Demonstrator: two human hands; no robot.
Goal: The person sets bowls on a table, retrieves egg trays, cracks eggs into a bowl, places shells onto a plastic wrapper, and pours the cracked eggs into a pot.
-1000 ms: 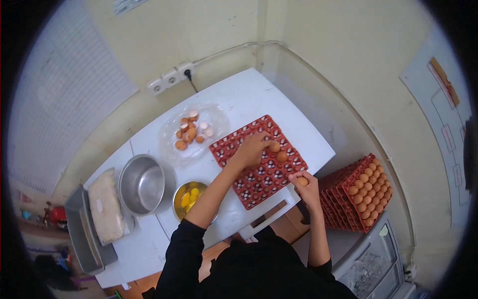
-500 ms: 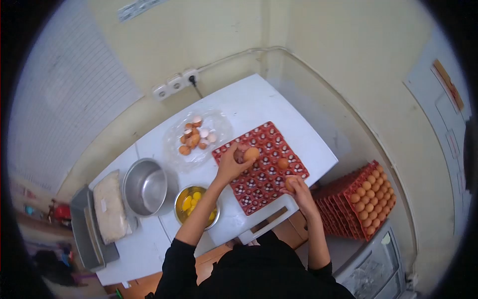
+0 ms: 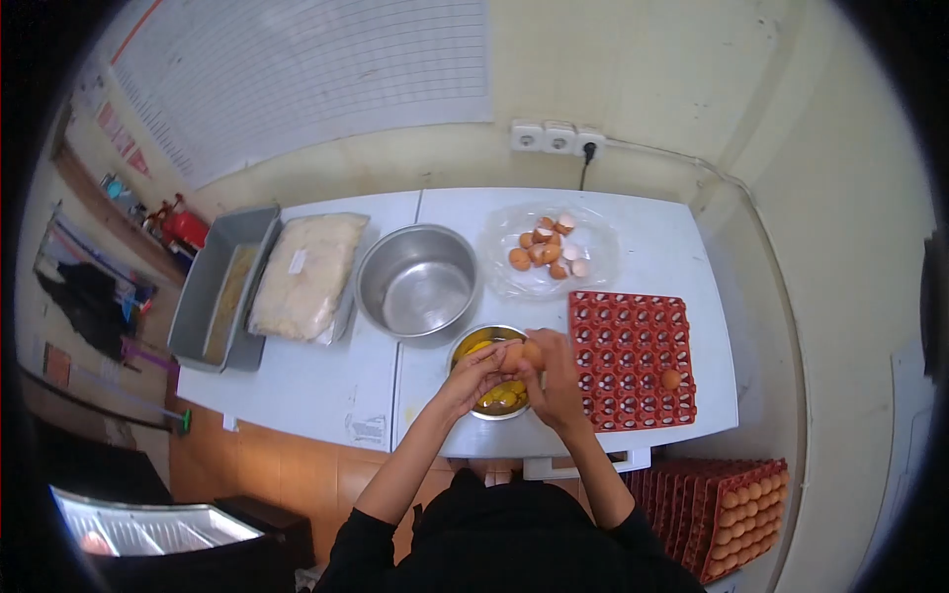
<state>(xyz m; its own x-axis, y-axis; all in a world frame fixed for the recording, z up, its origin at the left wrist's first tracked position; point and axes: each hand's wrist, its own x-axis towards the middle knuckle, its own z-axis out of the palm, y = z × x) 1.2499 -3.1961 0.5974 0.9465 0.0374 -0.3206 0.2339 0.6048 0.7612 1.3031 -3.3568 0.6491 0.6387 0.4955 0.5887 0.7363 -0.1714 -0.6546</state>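
At the centre of the frame, the left hand (image 3: 473,380) and right hand (image 3: 560,389), close together, each clasp an egg (image 3: 512,357) above the bowl (image 3: 494,332) of yolks (image 3: 502,397). Right of centre lies the tray (image 3: 634,343), holding one egg; farther, at upper centre, shells (image 3: 545,253).

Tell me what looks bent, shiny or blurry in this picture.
All in the head view: the corners fall to black and the wall chart bows along its lower edge, probably from a wide lens; the metal pot has soft glints inside; the right hand looks slightly smeared.
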